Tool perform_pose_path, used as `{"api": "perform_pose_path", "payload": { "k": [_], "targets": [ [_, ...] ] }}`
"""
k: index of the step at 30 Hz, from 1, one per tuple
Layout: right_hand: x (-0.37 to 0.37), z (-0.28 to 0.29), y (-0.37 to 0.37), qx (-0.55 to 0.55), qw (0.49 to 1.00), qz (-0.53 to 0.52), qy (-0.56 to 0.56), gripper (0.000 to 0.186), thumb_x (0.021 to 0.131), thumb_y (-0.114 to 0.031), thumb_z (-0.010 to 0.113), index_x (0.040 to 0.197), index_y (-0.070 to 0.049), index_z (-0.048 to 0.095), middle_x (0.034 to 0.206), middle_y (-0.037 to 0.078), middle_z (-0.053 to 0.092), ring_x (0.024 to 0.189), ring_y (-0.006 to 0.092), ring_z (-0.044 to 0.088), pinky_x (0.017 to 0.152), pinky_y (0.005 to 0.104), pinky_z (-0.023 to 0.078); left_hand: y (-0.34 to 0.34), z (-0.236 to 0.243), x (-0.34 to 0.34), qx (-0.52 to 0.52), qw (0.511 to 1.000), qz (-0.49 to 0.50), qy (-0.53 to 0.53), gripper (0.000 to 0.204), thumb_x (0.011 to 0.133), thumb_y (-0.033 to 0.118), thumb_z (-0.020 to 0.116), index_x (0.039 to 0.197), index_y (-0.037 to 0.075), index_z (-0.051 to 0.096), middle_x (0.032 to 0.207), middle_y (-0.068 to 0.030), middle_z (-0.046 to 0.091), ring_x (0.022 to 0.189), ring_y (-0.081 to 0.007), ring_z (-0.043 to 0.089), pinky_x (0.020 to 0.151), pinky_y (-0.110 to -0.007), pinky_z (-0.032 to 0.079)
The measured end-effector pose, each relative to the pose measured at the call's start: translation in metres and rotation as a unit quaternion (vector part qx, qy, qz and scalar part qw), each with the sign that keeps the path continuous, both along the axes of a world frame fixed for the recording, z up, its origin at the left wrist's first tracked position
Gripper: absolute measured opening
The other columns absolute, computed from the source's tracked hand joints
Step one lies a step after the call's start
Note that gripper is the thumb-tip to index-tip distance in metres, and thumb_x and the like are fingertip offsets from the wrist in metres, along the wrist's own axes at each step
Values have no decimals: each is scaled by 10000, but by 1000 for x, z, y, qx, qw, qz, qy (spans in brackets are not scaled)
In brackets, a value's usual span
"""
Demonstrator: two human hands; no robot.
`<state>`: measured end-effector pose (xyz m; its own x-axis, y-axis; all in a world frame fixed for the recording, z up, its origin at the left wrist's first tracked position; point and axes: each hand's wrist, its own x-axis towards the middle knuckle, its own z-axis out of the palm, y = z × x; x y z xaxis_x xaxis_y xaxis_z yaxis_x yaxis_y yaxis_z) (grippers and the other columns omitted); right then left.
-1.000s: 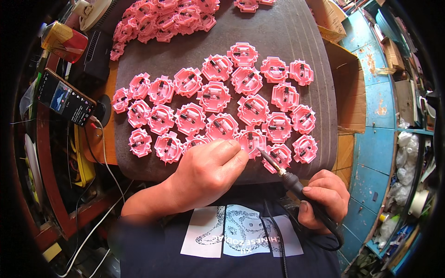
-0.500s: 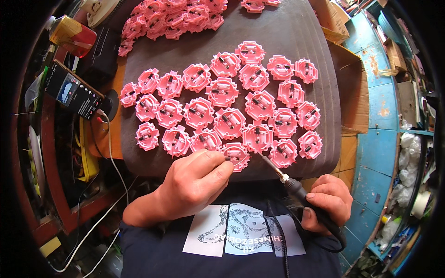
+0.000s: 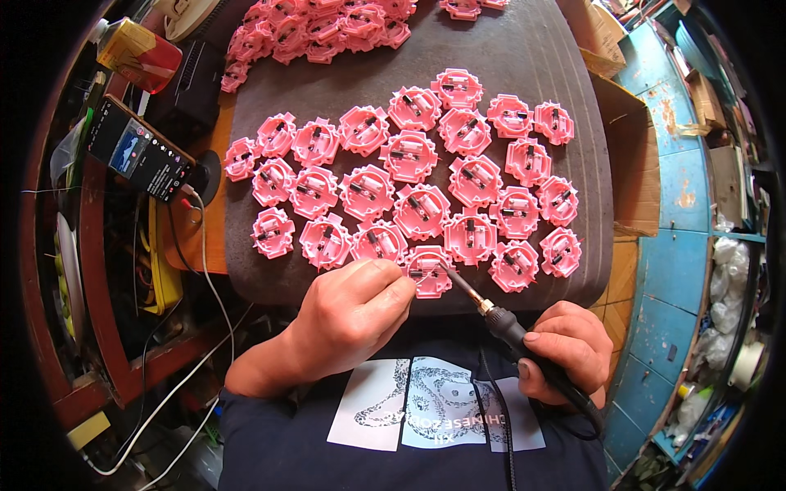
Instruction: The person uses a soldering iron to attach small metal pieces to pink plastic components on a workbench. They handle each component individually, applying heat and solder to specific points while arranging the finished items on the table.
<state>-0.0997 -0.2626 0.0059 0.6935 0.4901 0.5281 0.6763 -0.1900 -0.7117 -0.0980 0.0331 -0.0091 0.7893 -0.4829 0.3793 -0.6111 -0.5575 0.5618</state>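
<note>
My left hand [image 3: 356, 315] is closed in a pinch on a thin wire [image 3: 416, 277], which reaches over a pink plastic housing [image 3: 428, 284] at the front edge of the dark board. My right hand [image 3: 573, 348] grips a black-handled soldering iron [image 3: 512, 331]; its metal tip points down at that same housing, close to the wire, though actual contact is unclear. Several similar housings [image 3: 364, 192], each with small black and clear parts inside, lie in loose rows face up on the dark board [image 3: 524, 53].
A heap of pink housings [image 3: 319, 29] sits at the back left. Left are a phone [image 3: 139, 147] with a cable, a red-and-yellow drink bottle [image 3: 139, 55] and a black box [image 3: 184, 90]. Right are cardboard boxes [image 3: 630, 164], blue tiles [image 3: 671, 270] and shelves with plastic bags [image 3: 729, 286].
My left hand has moved left and down, uncovering the front housing. The iron's tip has shifted onto that housing's area from the one above it. The board sits further right in view.
</note>
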Motion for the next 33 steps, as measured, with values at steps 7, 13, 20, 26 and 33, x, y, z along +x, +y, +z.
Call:
{"api": "perform_pose_path", "payload": {
  "k": [7,13,20,26,33],
  "targets": [
    [1,-3,2,0,1000,3,-5,318,808,-52,823,1082,42,691,789,138,643,575,244,621,497,354,514,0,-1,1,2,1000,3,8,257,777,-57,797,1008,-9,694,919,-120,652,749,-290,683,630,-383,561],
    [0,-5,5,2,1000,1,-16,305,819,-67,824,1065,52,688,768,137,640,563,240,616,490,349,508,-1,-4,3,2,1000,6,5,266,775,-56,808,1011,0,700,918,-116,656,751,-290,689,628,-385,558],
    [-2,-3,5,6,1000,-14,-16,304,834,-89,828,1069,42,685,756,126,639,562,234,620,485,343,503,1,-3,1,-13,1000,12,-12,226,790,-45,784,991,-22,684,901,-116,637,761,-284,679,638,-382,563],
    [-4,1,6,2,1000,-21,-14,309,835,-90,830,1080,35,688,760,118,640,571,234,627,488,341,505,7,-6,-7,-49,998,37,-10,309,780,-91,811,1055,-8,697,909,-121,653,737,-290,674,629,-377,557],
    [-2,4,15,-15,1000,-1,-18,313,827,-62,831,1087,42,689,792,133,649,574,240,632,488,344,505,11,-9,-6,-35,999,22,-9,299,781,-95,800,1048,-17,693,908,-123,652,732,-287,674,621,-378,552]
  ]
}}
